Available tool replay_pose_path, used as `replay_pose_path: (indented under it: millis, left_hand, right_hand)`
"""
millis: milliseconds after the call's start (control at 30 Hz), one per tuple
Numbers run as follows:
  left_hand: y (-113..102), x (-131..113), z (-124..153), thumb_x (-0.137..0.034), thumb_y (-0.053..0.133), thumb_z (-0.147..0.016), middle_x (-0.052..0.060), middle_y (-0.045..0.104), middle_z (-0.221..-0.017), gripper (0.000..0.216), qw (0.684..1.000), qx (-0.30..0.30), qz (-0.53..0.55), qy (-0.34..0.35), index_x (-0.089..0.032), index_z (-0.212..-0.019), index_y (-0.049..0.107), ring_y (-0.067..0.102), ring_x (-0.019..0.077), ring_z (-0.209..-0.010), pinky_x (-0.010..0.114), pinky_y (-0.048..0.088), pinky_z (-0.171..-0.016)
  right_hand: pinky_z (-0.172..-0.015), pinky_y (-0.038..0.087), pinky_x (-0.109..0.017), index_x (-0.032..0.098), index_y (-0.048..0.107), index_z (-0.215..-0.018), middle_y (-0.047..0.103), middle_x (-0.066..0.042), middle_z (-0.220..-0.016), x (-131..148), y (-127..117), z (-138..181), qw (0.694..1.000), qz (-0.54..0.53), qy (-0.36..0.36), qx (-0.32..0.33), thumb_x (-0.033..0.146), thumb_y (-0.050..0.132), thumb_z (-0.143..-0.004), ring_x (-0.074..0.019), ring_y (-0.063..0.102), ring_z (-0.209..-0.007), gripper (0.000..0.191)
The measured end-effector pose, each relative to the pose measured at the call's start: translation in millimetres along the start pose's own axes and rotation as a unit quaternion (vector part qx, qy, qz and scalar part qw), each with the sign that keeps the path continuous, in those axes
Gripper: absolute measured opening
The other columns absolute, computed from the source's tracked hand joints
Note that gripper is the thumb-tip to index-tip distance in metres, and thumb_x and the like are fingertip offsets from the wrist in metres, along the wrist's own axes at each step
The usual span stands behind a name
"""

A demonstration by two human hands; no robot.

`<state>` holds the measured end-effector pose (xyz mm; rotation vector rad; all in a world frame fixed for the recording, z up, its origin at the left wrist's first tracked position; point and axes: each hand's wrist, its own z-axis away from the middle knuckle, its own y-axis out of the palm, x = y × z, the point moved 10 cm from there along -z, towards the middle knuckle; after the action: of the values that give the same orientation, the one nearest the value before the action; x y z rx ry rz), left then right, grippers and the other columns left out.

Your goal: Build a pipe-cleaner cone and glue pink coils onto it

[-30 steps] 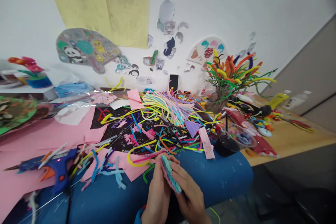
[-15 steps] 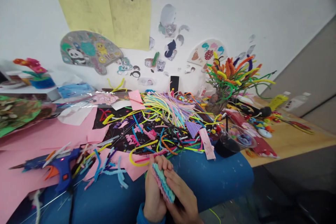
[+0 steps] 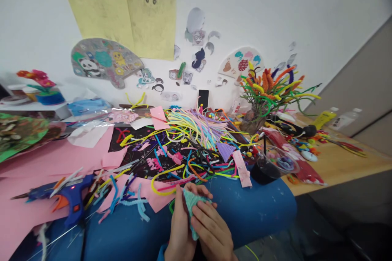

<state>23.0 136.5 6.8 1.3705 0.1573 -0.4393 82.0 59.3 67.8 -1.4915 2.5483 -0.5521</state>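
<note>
Low in the view, both my hands hold a small teal and pink pipe-cleaner piece (image 3: 192, 208) over the blue table covering (image 3: 251, 208). My left hand (image 3: 180, 228) wraps its fingers round the piece from the left. My right hand (image 3: 212, 230) grips it from the right, fingers curled over its teal face. Just beyond my hands lies a heap of loose coloured pipe cleaners (image 3: 190, 142) on black and pink paper.
A blue glue gun (image 3: 69, 197) lies at the left on pink paper (image 3: 36, 163). A vase of pipe-cleaner flowers (image 3: 263, 94) stands at the back right, with a clear cup (image 3: 269, 165) in front. Wooden table (image 3: 343, 163) extends right. Drawings hang on the wall.
My hands have turned the piece so its teal face shows instead of its pink-and-teal edge. The camera view tilted down slightly.
</note>
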Motion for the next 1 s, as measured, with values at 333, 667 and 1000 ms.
replay_pose_path:
  millis: [333, 667, 1000]
  left_hand:
    - [-10.2, 12.6, -2.3, -0.052, 0.062, -0.085, 0.0, 0.059, -0.073, 0.037, 0.998, 0.001, -0.005, -0.064, -0.019, -0.071, 0.056, 0.06, 0.017, -0.073, 0.032, 0.051, -0.077]
    - [-14.6, -3.4, -7.5, -0.051, 0.047, -0.094, 0.003, 0.058, -0.075, 0.04, 0.973, 0.03, -0.226, 0.038, -0.018, -0.074, 0.056, 0.057, 0.0175, -0.075, 0.03, 0.046, -0.075]
    - [-1.7, -9.6, -7.9, -0.028, 0.065, -0.086, 0.0, 0.055, -0.073, 0.029, 0.948, 0.068, -0.301, 0.076, -0.021, -0.069, 0.043, 0.058, 0.0177, -0.069, 0.032, 0.046, -0.068]
  right_hand:
    - [-0.098, 0.055, -0.031, 0.011, 0.069, -0.107, 0.076, -0.012, -0.104, 0.5, 0.7, -5.5, 0.996, -0.003, 0.014, 0.084, 0.014, 0.049, -0.098, -0.0207, 0.066, -0.113, 0.022]
    - [-0.089, 0.059, -0.027, 0.014, 0.068, -0.103, 0.077, -0.01, -0.098, -7.4, 4.2, -3.6, 0.988, -0.085, 0.041, 0.125, 0.017, 0.044, -0.101, -0.0167, 0.07, -0.101, 0.025]
    - [-0.093, 0.056, -0.029, 0.025, 0.067, -0.119, 0.074, -0.005, -0.114, -55.9, -11.4, 28.7, 0.86, -0.346, 0.24, 0.288, 0.014, 0.059, -0.094, -0.015, 0.068, -0.108, 0.029]
